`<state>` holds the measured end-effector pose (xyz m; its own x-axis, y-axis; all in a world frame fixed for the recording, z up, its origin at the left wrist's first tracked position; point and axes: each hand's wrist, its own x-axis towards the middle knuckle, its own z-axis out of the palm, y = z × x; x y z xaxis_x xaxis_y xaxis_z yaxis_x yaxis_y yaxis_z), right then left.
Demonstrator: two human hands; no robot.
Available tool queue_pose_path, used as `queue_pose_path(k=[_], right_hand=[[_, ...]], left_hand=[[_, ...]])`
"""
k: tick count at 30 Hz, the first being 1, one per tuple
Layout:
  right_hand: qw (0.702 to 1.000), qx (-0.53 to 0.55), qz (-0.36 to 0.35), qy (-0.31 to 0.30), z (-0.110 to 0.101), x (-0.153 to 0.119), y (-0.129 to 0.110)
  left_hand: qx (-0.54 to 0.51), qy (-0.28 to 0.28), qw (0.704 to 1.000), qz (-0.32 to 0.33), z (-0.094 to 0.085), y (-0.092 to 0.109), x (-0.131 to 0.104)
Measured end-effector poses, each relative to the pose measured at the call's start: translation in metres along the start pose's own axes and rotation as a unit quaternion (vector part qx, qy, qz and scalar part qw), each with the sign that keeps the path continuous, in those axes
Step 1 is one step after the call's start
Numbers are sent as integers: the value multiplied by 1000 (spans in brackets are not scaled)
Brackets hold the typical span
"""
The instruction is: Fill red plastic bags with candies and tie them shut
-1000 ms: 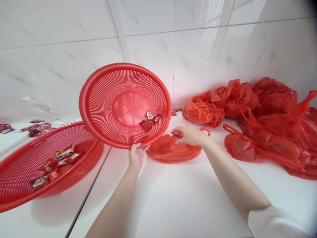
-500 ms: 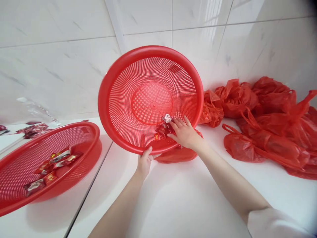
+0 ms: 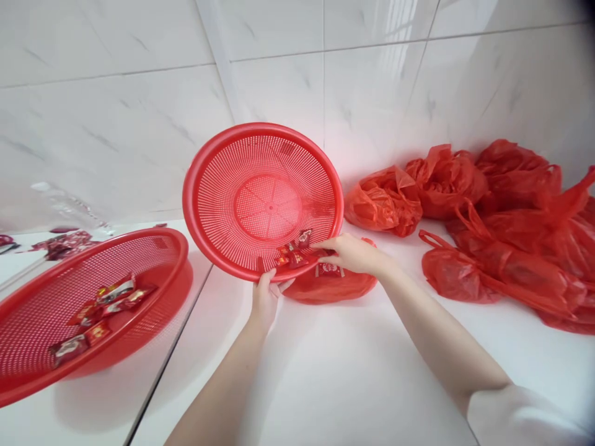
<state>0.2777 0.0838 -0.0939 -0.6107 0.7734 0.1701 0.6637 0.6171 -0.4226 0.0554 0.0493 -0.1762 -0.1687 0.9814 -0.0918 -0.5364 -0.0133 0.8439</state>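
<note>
My left hand (image 3: pixel 264 300) grips the lower rim of a round red mesh basket (image 3: pixel 218 155), which is tilted up toward me over the white counter. A few red wrapped candies (image 3: pixel 292 254) lie at its low edge. My right hand (image 3: pixel 353 254) reaches over that rim with fingers stretched out, the fingertips on the candies. Just under this hand a flat red plastic bag (image 3: pixel 346 288) lies on the counter with one wrapped candy (image 3: pixel 329 270) on it.
A second red mesh basket (image 3: pixel 28 365) with several candies (image 3: pixel 106 297) sits at the left. Several knotted red plastic bags (image 3: pixel 502 217) are piled at the right against the tiled wall. Loose wrappers (image 3: pixel 65 241) lie at the far left.
The tilted basket swung right and up, then came back down and left. My right hand went from the bag into the basket and now sits at its rim; a candy now lies on the bag.
</note>
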Motion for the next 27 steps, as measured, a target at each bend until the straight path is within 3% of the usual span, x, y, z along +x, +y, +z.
queue_pose_path(k=[8,18,20,24,27], right_hand=[[997,-25,47,-53,-15,-7,-1],[992,-41,80,-88,-10,-13,7],[994,-34,73,-69,-12,-14,5],[999,-11,33,35,-9,-10,-3],[998,19,-53,22,6,-4,-6]], left_hand=[[15,42,998,53,-11,1,11],[11,38,999,35,-7,-4,8],[12,42,998,34,-6,-3,7],[18,14,999,23,1,-3,-1],[17,-35,999,1,7,-5,-10]])
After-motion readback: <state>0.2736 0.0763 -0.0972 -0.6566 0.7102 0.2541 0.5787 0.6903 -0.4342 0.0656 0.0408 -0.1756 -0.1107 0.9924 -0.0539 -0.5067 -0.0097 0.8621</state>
